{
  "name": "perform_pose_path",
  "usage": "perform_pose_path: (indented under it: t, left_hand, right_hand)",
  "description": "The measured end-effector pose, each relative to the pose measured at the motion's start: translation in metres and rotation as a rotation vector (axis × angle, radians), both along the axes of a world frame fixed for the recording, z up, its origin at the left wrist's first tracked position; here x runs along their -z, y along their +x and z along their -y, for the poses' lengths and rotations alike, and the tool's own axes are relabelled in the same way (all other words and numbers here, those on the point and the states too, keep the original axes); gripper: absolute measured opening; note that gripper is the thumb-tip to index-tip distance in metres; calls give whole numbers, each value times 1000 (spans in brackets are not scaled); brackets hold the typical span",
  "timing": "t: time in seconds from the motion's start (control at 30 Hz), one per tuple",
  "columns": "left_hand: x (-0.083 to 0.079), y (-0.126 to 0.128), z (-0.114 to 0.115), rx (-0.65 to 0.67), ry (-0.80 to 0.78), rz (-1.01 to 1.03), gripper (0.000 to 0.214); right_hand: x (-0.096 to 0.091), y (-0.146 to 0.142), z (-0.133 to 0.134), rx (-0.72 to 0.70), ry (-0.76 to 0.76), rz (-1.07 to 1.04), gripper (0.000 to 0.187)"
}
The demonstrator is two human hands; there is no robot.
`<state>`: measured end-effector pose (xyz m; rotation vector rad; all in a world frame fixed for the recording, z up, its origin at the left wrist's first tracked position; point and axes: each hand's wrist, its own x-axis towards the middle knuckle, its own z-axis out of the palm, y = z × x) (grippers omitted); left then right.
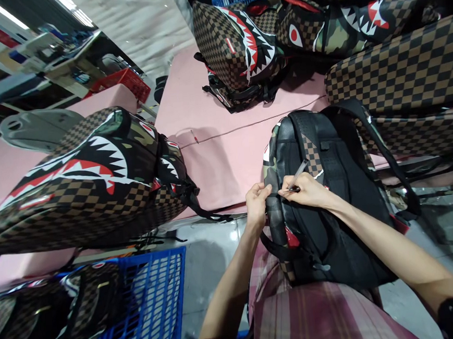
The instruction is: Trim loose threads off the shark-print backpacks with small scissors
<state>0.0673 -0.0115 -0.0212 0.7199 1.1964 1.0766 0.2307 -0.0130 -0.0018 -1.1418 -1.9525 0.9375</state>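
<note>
A black backpack (346,202) with a camouflage side and checkered patches leans across my lap and the table's edge, its strap side facing up. My left hand (256,202) pinches the backpack's camouflage side edge between thumb and fingers. Just to its right, my right hand (307,192) is closed around a clear, pen-like stick (299,171) that slants up out of the fist. A small dark piece shows at the same fingers, too small to name. The fingertips are close to the seam by the black back panel.
A pink table (210,165) carries a shark-mouth checkered backpack (89,175) on the left and several more bags (399,67) at the back right. A blue crate (154,300) with bags stands lower left. A thin cord crosses the tabletop.
</note>
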Motion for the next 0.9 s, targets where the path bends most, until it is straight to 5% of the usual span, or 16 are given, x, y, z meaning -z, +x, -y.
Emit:
perform_pose_path:
  t: [0.47,0.73,0.9]
  left_hand:
    - [4,-1,-1,-6,2,-1,35]
    - [12,-7,-8,53,-16,-103,36]
    - [31,-17,-24,96,-15,-289,35]
  right_hand:
    - [5,-6,-1,42,48,-7,19]
    - [9,3,-13,442,-256,-776,28]
    - [19,-1,-24,476,-368,-911,33]
